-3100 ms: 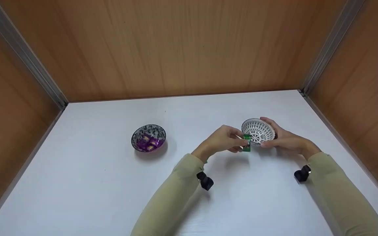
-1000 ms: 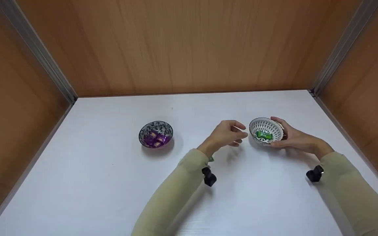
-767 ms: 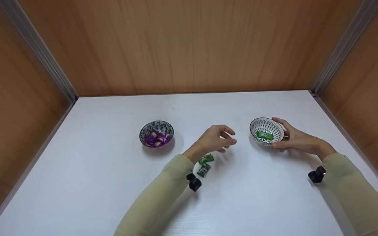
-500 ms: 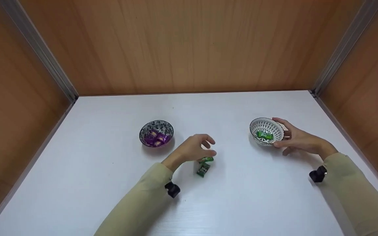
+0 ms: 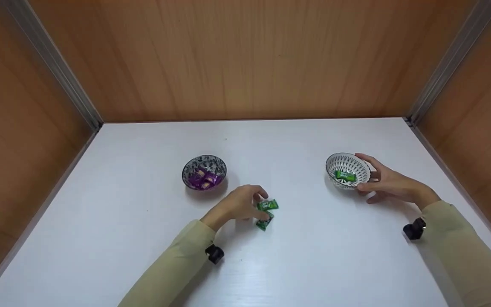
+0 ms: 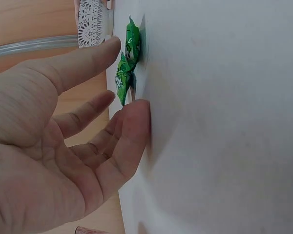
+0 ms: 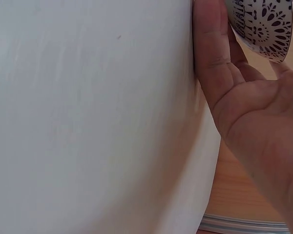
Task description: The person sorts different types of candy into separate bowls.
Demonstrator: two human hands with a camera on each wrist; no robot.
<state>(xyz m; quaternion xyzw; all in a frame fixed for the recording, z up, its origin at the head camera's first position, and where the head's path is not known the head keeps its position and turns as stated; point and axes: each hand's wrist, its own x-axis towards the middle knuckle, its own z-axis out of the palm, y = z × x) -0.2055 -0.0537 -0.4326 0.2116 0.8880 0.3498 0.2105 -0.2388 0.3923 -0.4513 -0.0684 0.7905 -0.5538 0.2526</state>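
My left hand (image 5: pixel 239 204) hovers low over the table, thumb and fingers apart, beside two green-wrapped candies (image 5: pixel 267 205). In the left wrist view the candies (image 6: pixel 132 41) lie touching each other just beyond the thumb and fingertips, with nothing in the hand. To the right, my right hand (image 5: pixel 388 183) holds a small white bowl (image 5: pixel 335 161) with a dark pattern, thumb at the near side and fingers round the far side. Inside that bowl lies green candy (image 5: pixel 345 175). The right wrist view shows the bowl's patterned outside (image 7: pixel 266 29) against my fingers.
A dark-patterned bowl (image 5: pixel 200 161) with several purple-wrapped candies (image 5: pixel 205 179) stands left of centre. The white table (image 5: pixel 100 221) is bounded by a wooden panel (image 5: pixel 245 59) at the back and panels at both sides.
A green candy has gone from my left hand into the white bowl. The left hand has since moved left and down to the two green candies. The right hand stays at the bowl.
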